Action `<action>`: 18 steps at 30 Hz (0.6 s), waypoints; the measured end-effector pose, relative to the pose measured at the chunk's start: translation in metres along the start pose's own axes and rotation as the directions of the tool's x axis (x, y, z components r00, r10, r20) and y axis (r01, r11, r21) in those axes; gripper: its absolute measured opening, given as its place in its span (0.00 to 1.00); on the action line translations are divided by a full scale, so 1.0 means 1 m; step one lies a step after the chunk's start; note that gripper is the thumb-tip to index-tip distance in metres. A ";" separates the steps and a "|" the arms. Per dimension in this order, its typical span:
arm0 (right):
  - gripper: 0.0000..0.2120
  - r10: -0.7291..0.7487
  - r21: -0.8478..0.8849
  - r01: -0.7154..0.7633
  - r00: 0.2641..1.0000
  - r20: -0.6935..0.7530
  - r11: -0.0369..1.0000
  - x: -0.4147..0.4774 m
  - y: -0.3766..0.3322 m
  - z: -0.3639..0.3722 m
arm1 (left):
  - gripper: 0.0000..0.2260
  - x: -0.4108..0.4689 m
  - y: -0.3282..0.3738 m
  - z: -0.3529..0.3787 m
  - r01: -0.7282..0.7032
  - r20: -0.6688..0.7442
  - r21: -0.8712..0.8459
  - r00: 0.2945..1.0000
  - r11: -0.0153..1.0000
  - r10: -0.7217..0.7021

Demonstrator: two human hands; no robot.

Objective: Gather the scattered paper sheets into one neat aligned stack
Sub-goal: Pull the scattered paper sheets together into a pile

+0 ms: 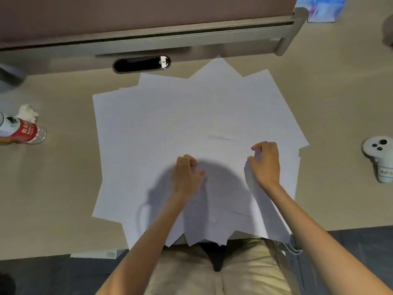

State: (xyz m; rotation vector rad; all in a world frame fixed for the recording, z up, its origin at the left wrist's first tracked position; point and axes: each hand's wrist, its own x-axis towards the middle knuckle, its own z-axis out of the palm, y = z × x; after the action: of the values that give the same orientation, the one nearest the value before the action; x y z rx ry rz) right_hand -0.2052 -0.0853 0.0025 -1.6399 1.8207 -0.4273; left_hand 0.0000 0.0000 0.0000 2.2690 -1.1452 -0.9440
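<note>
Hands, two, both bare-armed, reaching forward from the near edge over the paper.
- Left hand (pixel 187 173): knuckles up, fingers curled down onto the top sheet near the middle of the spread. We cannot tell whether it pinches a sheet or only presses on it.
- Right hand (pixel 265 162): just right of the left, apart from it. Fingers and thumb are curled over the upper edge of one sheet, which rises off the pile and slants back under the forearm.

Plain white paper sheets (pixel 170 120): many, fanned at differing angles in one overlapping heap. We cannot count them where they overlap. The heap covers the centre of the beige tabletop (pixel 63 177), and its near corners overhang the edge above the person's khaki trousers (pixel 212 273).

Surroundings, one of each:
- clear plastic bottle with a red label (pixel 25 130), lying on its side at far left
- crumpled white tissue (pixel 27 112), touching the bottle
- white handheld controller with a paper tag (pixel 380 158), far right
- black oval cable slot (pixel 141 64), just beyond the sheets
- grey rail (pixel 148 37) along the back
- blue-and-white packet (pixel 321 8), behind the rail's right end.
</note>
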 end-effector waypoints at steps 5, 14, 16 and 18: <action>0.27 -0.080 -0.321 0.114 0.990 0.117 0.940 0.029 0.000 -0.009 | 0.20 0.003 0.014 0.006 0.108 0.033 -0.064 0.994 0.992 -0.106; 0.23 -0.029 -0.449 0.236 0.907 0.420 0.862 0.068 -0.011 -0.019 | 0.11 0.016 0.012 0.006 0.121 0.209 -0.173 0.974 0.977 -0.084; 0.14 -0.049 -0.374 0.233 0.897 0.440 0.898 0.069 -0.008 -0.021 | 0.13 0.017 0.010 0.003 0.100 0.221 -0.174 0.973 0.980 -0.060; 0.10 -0.066 -0.221 0.173 0.903 0.424 0.960 0.071 -0.005 -0.026 | 0.11 0.021 0.012 -0.007 0.131 0.211 -0.201 0.973 0.971 -0.088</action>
State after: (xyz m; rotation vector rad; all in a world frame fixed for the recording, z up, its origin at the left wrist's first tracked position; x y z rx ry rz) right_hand -0.2194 -0.1593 0.0081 -1.8549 1.5023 0.1109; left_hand 0.0082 -0.0232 0.0043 2.1180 -0.9510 -1.3003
